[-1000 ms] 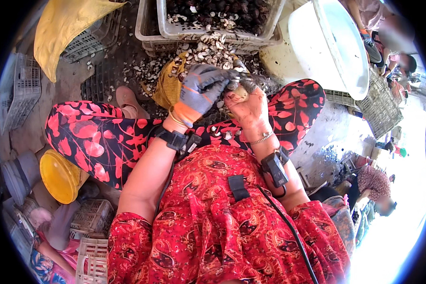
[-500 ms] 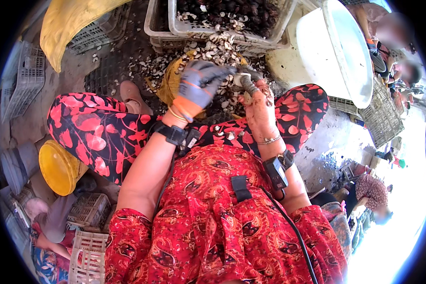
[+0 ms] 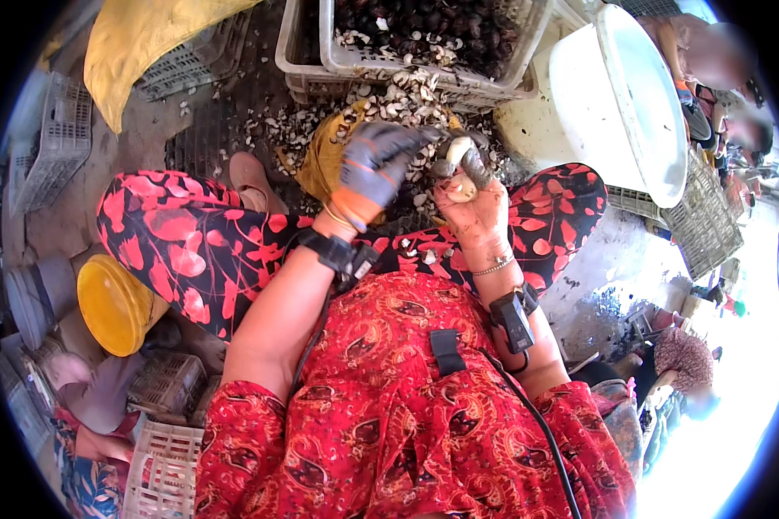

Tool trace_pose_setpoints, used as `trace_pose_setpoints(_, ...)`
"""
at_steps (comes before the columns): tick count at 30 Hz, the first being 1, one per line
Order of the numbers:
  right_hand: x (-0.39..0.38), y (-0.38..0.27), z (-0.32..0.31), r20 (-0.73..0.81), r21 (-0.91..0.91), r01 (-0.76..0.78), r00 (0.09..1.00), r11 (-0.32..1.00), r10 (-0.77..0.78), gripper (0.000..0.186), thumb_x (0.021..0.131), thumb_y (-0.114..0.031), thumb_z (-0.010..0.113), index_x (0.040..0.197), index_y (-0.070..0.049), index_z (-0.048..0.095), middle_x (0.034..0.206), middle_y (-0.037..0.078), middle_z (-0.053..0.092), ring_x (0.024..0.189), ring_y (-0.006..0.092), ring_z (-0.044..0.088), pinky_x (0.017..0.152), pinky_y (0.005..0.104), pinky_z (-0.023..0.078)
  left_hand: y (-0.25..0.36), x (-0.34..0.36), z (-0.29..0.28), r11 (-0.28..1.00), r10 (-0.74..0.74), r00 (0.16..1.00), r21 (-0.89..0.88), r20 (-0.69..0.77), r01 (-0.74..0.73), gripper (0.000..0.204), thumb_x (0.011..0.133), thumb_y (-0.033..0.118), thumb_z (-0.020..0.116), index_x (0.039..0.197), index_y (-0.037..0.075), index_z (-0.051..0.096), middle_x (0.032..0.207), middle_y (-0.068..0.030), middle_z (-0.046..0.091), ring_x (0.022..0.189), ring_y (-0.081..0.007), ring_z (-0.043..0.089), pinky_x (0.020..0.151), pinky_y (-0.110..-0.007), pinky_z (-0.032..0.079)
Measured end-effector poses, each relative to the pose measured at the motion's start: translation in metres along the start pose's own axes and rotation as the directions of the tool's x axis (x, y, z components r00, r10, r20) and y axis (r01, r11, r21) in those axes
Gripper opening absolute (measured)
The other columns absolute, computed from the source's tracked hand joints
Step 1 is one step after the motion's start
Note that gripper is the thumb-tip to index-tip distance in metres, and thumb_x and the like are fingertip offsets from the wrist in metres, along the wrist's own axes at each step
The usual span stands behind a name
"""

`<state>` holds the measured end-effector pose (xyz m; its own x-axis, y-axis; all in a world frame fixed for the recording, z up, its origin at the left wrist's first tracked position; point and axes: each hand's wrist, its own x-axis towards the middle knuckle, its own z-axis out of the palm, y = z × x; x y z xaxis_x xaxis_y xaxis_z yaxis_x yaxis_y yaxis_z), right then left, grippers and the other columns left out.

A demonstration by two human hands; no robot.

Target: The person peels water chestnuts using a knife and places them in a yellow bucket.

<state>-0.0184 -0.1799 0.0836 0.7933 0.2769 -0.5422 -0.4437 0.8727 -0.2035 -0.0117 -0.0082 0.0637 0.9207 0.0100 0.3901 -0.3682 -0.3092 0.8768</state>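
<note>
My left hand (image 3: 374,166), in a grey and orange glove, reaches right over the peelings with its fingers curled together. Whatever lies between its fingertips, if anything, is hidden. My right hand (image 3: 479,208) is turned palm up, bare on the palm with dark coverings on some fingers. Its fingers are bent around a pale peeled piece (image 3: 459,150), close to the left fingertips. A second pale piece (image 3: 460,189) rests in the palm. Below both hands lies a heap of white and brown peelings (image 3: 407,95), beside a yellow cloth or sack (image 3: 322,160).
Ahead stands a crate (image 3: 327,39) of dark roundish produce with white scraps. A large white basin (image 3: 645,104) is at the right, a yellow bucket (image 3: 112,304) at the left. Plastic crates (image 3: 59,143) stand around. Other people (image 3: 685,350) sit at the right and lower left.
My left hand has drawn slightly back and down from the right fingertips. The right hand has opened its palm somewhat, showing the pale pieces more clearly. The whole view has shifted slightly.
</note>
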Motion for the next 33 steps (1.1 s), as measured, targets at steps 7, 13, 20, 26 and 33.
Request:
trace_pose_setpoints(7, 0.0, 0.009, 0.006, 0.012, 0.18, -0.147, 0.989, 0.973, 0.148, 0.025, 0.084, -0.014, 0.048, 0.104, -0.002, 0.058, 0.095, 0.012, 0.061, 0.074, 0.0203, 0.055, 0.054, 0.0274, 0.043, -0.031, -0.013, 0.012, 0.885, -0.287, 0.957, -0.373, 0.033, 0.278, 0.015, 0.081, 0.003, 0.063, 0.096, 0.001, 0.065, 0.096, -0.0054, 0.063, 0.089, -0.0119, 0.058, 0.077, -0.023, 0.047)
trace_pose_setpoints(13, 0.005, 0.001, -0.021, -0.026, -0.044, -0.054, 0.998, 0.998, 0.052, 0.022, 0.088, -0.014, 0.05, 0.106, -0.005, 0.057, 0.097, 0.009, 0.061, 0.079, 0.0199, 0.059, 0.054, 0.0261, 0.048, -0.011, -0.006, 0.007, 0.964, -0.109, 0.992, -0.238, 0.062, 0.12, 0.021, 0.079, 0.004, 0.062, 0.099, 0.005, 0.067, 0.091, -0.008, 0.064, 0.087, -0.0191, 0.059, 0.079, -0.028, 0.046)
trace_pose_setpoints(20, 0.002, 0.006, -0.007, 0.011, 0.138, -0.059, 0.998, 0.989, 0.058, 0.027, 0.087, -0.018, 0.045, 0.107, -0.003, 0.057, 0.098, 0.011, 0.06, 0.078, 0.0212, 0.056, 0.058, 0.0286, 0.045, 0.016, 0.001, 0.004, 0.985, 0.172, 0.985, 0.018, -0.012, -0.172, 0.022, 0.075, 0.011, 0.066, 0.096, 0.018, 0.07, 0.083, -0.0029, 0.062, 0.079, -0.0224, 0.055, 0.075, -0.032, 0.042)
trace_pose_setpoints(26, -0.006, 0.009, 0.011, 0.002, 0.214, -0.143, 0.989, 0.966, 0.146, 0.028, 0.085, -0.016, 0.046, 0.108, -0.004, 0.057, 0.097, 0.01, 0.06, 0.072, 0.0187, 0.051, 0.055, 0.0271, 0.041, -0.017, -0.001, 0.006, 0.621, -0.531, 0.837, -0.61, 0.134, 0.492, 0.024, 0.086, 0.005, 0.059, 0.109, 0.001, 0.063, 0.105, -0.0024, 0.065, 0.092, -0.0068, 0.057, 0.083, -0.02, 0.045)
trace_pose_setpoints(33, 0.0, 0.0, -0.001, 0.012, -0.023, -0.151, 0.988, 0.988, 0.151, 0.045, 0.083, -0.027, 0.05, 0.125, -0.008, 0.05, 0.119, 0.01, 0.056, 0.102, 0.0253, 0.057, 0.069, 0.0347, 0.049, -0.017, -0.01, 0.004, 0.611, -0.553, 0.826, -0.622, 0.108, 0.491, 0.027, 0.086, 0.004, 0.059, 0.113, 0.0, 0.061, 0.108, -0.0041, 0.063, 0.096, -0.0086, 0.056, 0.087, -0.021, 0.044)
